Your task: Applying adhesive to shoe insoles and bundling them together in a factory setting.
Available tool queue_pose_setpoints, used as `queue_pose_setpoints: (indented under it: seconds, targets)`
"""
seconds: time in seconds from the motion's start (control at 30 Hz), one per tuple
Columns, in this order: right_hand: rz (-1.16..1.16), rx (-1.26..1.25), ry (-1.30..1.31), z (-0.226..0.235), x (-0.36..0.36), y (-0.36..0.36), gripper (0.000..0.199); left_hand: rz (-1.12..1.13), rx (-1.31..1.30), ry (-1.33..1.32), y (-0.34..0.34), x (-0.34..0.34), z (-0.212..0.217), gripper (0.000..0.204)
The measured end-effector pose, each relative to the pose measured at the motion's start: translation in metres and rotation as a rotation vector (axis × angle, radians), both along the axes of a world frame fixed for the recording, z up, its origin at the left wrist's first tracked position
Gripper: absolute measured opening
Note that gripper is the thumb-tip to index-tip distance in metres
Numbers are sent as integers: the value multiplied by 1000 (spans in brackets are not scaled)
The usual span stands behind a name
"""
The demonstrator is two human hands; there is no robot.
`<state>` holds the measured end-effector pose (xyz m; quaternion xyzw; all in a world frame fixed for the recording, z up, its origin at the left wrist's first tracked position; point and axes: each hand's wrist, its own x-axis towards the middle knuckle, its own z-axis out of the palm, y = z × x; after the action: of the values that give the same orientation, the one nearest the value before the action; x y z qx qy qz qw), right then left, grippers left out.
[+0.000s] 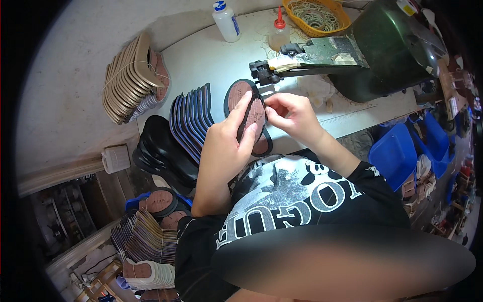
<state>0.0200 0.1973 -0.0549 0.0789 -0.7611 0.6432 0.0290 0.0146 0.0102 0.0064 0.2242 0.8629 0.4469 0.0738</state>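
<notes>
My left hand (229,138) is closed on a shoe insole (255,115) with a reddish-brown face and a dark rim, its fingers lying along the near-left side. At the opposite edge of that insole, the thumb and bent fingers of my right hand (293,117) pinch the rim. Another insole of the same colours (236,93) lies beneath it on the white table (201,60), partly covered by my left hand. Just beyond the held piece is the black front end of a dark green machine arm (322,54).
Stacks of black-and-blue insoles (191,116), beige insoles (132,75) and black glossy pieces (163,151) stand at the left. A white bottle (226,22), a red-tipped squeeze bottle (279,35) and a yellow basket (314,30) sit farther back. Blue chairs (395,153) are at the right.
</notes>
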Motion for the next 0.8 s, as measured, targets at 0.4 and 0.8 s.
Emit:
queue_pose_setpoints:
  seconds: [0.4,0.8]
  targets:
    - [127,-473,-442,-28,-14,10,17,-29,-55,-3,3,0,-5,54]
    - [3,222,128,2,-13,8,18,-39,-11,0,1,-7,-6,54]
